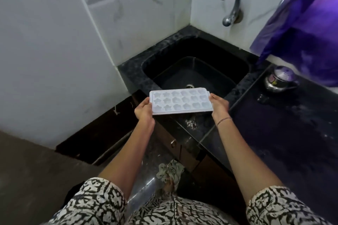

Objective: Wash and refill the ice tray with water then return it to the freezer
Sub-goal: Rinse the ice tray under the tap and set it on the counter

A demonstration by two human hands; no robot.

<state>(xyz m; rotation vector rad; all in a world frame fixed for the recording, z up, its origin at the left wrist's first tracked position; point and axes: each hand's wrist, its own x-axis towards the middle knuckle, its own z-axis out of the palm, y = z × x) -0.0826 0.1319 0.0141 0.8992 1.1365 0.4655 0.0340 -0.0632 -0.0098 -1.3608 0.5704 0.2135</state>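
Ice tray lies level, cavities up, long axis left to right, at the near edge of the sink; left hand and right hand grip its short ends.

Shiny steel pot with lid sits on black tabletop, far right, near back. Big purple cloth hangs above pot, top right corner. White wall tiles with faint grey streaks fill left and back. Brown cupboard door under tabletop, small metal handle on it. White specks on tabletop front edge.
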